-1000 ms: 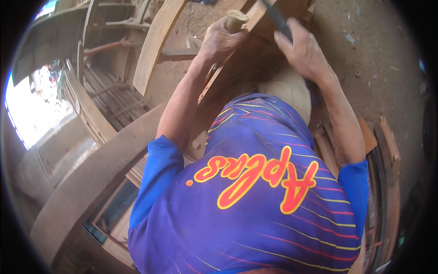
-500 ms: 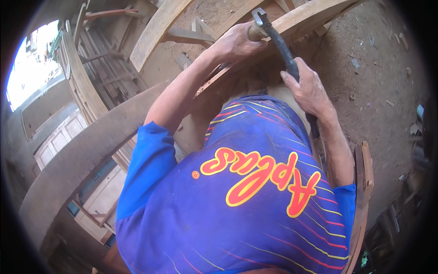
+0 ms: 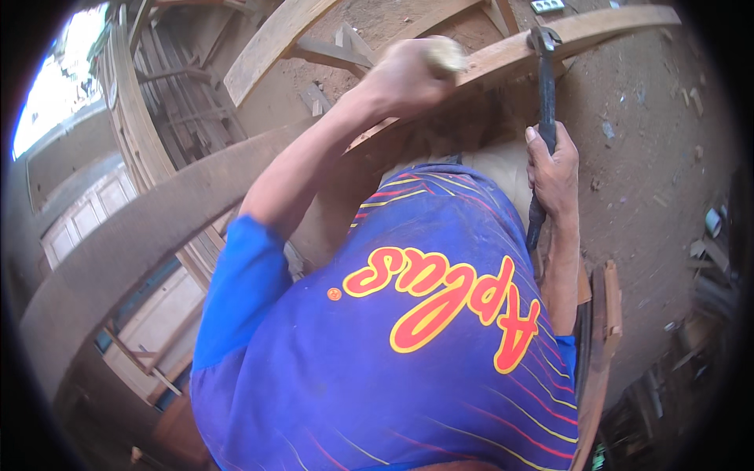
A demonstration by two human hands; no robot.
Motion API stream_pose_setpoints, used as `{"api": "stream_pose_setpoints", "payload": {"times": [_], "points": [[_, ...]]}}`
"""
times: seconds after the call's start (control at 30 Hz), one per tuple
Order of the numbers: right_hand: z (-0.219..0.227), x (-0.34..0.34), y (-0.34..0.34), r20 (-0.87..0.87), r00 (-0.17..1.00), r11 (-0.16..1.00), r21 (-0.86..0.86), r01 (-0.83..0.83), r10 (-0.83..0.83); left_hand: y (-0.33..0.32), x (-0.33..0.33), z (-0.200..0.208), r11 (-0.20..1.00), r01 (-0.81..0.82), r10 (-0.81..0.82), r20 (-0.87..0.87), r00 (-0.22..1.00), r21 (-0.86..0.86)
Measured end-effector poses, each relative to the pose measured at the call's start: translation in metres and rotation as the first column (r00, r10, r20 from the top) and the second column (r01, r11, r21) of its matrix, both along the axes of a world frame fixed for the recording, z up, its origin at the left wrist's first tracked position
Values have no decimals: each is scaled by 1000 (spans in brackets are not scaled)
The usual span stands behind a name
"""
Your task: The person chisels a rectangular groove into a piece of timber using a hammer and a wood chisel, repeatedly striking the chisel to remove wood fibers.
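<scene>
My left hand (image 3: 412, 78), blurred by motion, is closed around a short, round wooden handle (image 3: 446, 56). The pale butt of that handle sticks out past the thumb side; whatever lies at its other end is hidden. This fist is above a long, curved wooden beam (image 3: 605, 25). My right hand (image 3: 556, 169) grips a hammer (image 3: 547, 90) midway along its dark shaft, thumb laid along it. The hammer's metal head appears over the beam, right of my left hand, and I cannot tell whether they touch.
A wide curved plank (image 3: 149, 220) sweeps across the left side. Another curved board (image 3: 275, 47) stands beyond my left forearm. Stacked timber (image 3: 181, 102) and a pale panelled door (image 3: 90, 212) are farther left. Wood scraps (image 3: 711, 251) litter the dirt floor at right.
The hammer has swung right, away from the wooden handle, and now points nearly straight ahead. My right hand has shifted right with it. My left hand keeps its hold, with a slight move left.
</scene>
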State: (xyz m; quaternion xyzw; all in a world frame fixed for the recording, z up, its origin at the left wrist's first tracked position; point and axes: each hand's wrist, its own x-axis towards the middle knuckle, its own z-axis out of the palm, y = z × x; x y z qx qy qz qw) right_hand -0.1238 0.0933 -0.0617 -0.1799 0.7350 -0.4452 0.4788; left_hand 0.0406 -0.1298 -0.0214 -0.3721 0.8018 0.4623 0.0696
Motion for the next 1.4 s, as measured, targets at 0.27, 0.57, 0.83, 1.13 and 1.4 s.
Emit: {"api": "stream_pose_setpoints", "payload": {"times": [0.27, 0.57, 0.83, 1.13, 1.4], "points": [[1, 16, 12, -122, 993, 1000, 7, -1, 1, -17, 91, 115, 911, -307, 170, -429, 887, -276], [-2, 16, -10, -111, 994, 997, -81, 14, -23, -24, 110, 96, 881, -380, 455, -726, 516, 282], [12, 13, -6, -155, 988, 998, -60, -11, 1, -11, 90, 72, 875, -408, 469, -661, 585, 260], [13, 17, -4, -153, 988, 1000, -20, -22, 18, -5, 115, 78, 794, -563, 582, -556, 593, 231], [10, 17, -7, -172, 983, 998, -12, -61, 58, 0, 124, 73, 871, -420, 442, -778, 446, 254]]}}
